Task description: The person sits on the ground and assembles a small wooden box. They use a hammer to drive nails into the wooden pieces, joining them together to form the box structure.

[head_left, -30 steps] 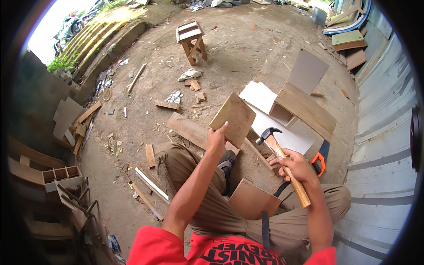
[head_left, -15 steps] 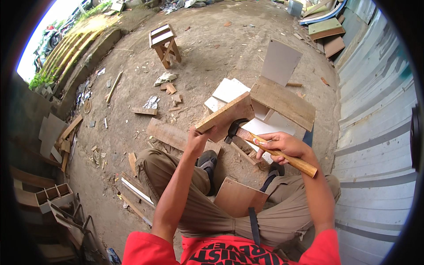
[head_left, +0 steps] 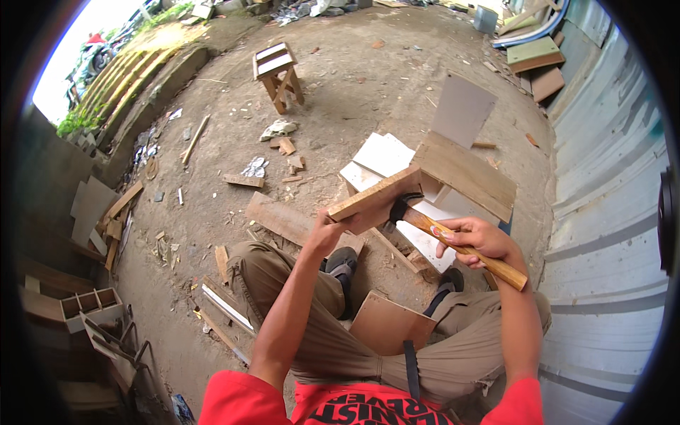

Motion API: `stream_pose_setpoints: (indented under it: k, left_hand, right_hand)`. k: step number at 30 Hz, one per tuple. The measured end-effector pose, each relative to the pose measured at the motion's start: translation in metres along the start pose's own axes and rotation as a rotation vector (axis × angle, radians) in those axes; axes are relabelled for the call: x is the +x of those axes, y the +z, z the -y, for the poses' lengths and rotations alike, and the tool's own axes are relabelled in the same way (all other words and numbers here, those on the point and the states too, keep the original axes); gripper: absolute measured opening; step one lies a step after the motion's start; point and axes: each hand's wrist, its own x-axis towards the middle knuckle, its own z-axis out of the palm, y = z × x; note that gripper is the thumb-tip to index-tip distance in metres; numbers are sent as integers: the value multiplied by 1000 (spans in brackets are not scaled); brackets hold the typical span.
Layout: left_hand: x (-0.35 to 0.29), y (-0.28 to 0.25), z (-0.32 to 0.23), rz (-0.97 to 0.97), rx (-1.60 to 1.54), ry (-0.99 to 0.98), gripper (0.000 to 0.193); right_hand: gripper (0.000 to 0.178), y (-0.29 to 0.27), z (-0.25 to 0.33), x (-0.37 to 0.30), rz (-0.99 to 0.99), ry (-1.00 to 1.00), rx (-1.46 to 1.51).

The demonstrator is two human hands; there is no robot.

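Note:
My left hand is closed round the near left end of a brown wooden board, which is held up off the ground and tilted, its far right end higher. In my right hand is a claw hammer, gripped by its wooden handle. The hammer's black head lies against or right beside the board's face near its right end; I cannot tell whether the claw hooks anything. Between my legs a small brown panel leans tilted. Just beyond the held board lie white panels and a wooden box-like piece.
A long plank lies by my left foot. Farther off stands a small wooden stool, with wood scraps nearer me. Corrugated metal sheeting runs along the right. Stacked wood and a compartmented box sit at the left.
The view has shifted slightly, moving the scene right and down. The hammer head has slid toward the board's right end, and that end has dipped a little. Both grips are kept.

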Motion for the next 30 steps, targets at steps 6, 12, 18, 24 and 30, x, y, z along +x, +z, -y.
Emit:
stream_pose_setpoints:
  k: [6, 12, 18, 24, 30]
  left_hand:
    - [0, -11, -21, 180, 154, -140, 25]
    - [-1, -22, -4, 130, 143, -140, 26]
    - [-2, -14, -5, 49, 25, -67, 27]
    - [-3, -3, -8, 89, 5, -106, 25]
    - [-6, -10, -10, 53, 28, -100, 24]
  right_hand:
    - [49, 13, -3, -7, -30, 62, -142]
    - [48, 2, 5, -29, -167, -70, 11]
    - [49, -2, 7, -38, -174, -171, 86]
    - [46, 35, -16, -17, -19, -27, -5]
    - [50, 25, -7, -22, -47, -48, 37]
